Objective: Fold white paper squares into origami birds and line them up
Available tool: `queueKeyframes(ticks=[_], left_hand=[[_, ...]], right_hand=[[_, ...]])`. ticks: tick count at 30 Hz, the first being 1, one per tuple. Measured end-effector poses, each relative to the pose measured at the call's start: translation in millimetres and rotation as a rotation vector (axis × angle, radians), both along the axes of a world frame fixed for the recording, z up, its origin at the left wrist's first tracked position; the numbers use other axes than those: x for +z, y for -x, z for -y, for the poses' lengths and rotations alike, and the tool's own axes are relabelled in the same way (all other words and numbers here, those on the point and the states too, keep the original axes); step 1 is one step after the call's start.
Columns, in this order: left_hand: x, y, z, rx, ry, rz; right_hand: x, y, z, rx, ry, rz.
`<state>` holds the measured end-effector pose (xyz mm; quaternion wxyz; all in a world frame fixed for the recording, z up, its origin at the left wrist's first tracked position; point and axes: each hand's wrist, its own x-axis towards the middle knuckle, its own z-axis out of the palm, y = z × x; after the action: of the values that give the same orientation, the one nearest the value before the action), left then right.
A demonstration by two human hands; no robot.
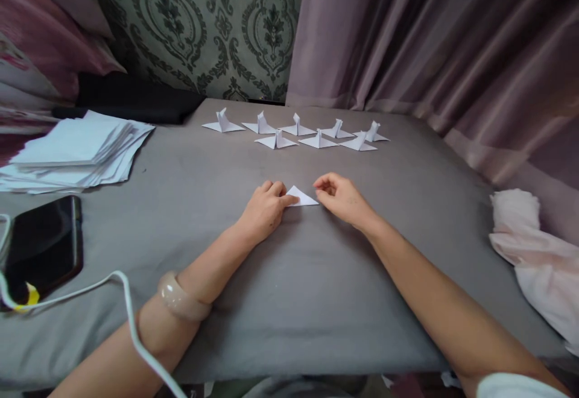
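A small white sheet of paper (302, 197), folded into a triangle, lies flat on the grey cloth between my hands. My left hand (266, 208) is closed at its left end, the thumb pressing on the paper and the other fingers curled; that corner is hidden under the hand. Just off the right corner hovers my right hand (341, 198), fingers bent and loosely parted from the thumb, with nothing visible in them. Beyond my hands, several folded white paper figures (319, 140) with upright middles and flat pointed sides stand in two rows.
At the left lies a stack of white paper (67, 145), with a dark phone (43, 247) nearer me. A white cable (129, 307) crosses over my left forearm. Pale pink fabric (538, 253) lies on the right edge. Behind the grey-covered surface (289, 301) hang mauve curtains (362, 36).
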<state>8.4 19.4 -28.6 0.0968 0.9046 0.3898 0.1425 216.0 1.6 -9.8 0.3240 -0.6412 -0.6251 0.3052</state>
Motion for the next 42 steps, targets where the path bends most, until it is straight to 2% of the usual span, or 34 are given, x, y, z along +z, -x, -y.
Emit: queueKeyframes(ticks=[3, 6, 9, 19, 24, 30, 42], left_hand=[[1.2, -0.2, 1.1, 0.049, -0.004, -0.016], [2.8, -0.4, 3.5, 0.172, 0.019, -0.010], [4.5, 1.0, 6.3, 0.280, 0.073, 0.017], [6.5, 17.7, 9.7, 0.452, 0.327, 0.152], [6.2, 19.7, 11.2, 0.450, 0.338, 0.207], [7.0, 17.2, 17.8, 0.294, 0.258, 0.227], [16.0, 20.6, 20.6, 0.325, 0.261, 0.158]], right_hand=[[-0.9, 27.6, -0.2, 0.029, 0.017, 0.025], [-4.4, 44.1, -0.1, -0.057, 0.039, 0.109], [-6.9, 50.5, 0.4, -0.126, 0.063, 0.160], [-1.8, 68.9, -0.4, -0.181, 0.162, 0.368], [11.6, 76.0, -7.7, -0.149, 0.283, 0.462], [22.7, 72.0, -10.9, -0.086, 0.327, 0.432], [26.8, 44.3, -26.0, 0.008, 0.454, 0.301]])
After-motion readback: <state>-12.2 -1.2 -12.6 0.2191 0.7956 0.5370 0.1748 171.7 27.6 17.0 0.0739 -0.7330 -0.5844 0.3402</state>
